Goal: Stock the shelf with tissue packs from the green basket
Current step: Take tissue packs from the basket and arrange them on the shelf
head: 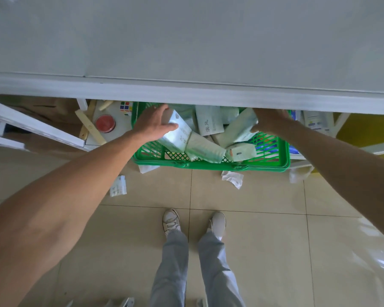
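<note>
Both hands down in the green basket point(211, 166) at frame centre, under the shelf point(186, 94) edge. Left hand point(153, 125) grip wrapped on a tissue pack point(177, 134) at basket left. Right hand point(268, 122) sits on another tilted pack point(239, 129); blurred, can't tell if that grip is closed. I count several packs left in the basket, shelf top across upper frame looks bare, so I'd judge stocking is early

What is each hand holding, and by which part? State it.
Left hand grips a tissue pack by its upper end. Right hand grips another pack by its upper edge.
</note>
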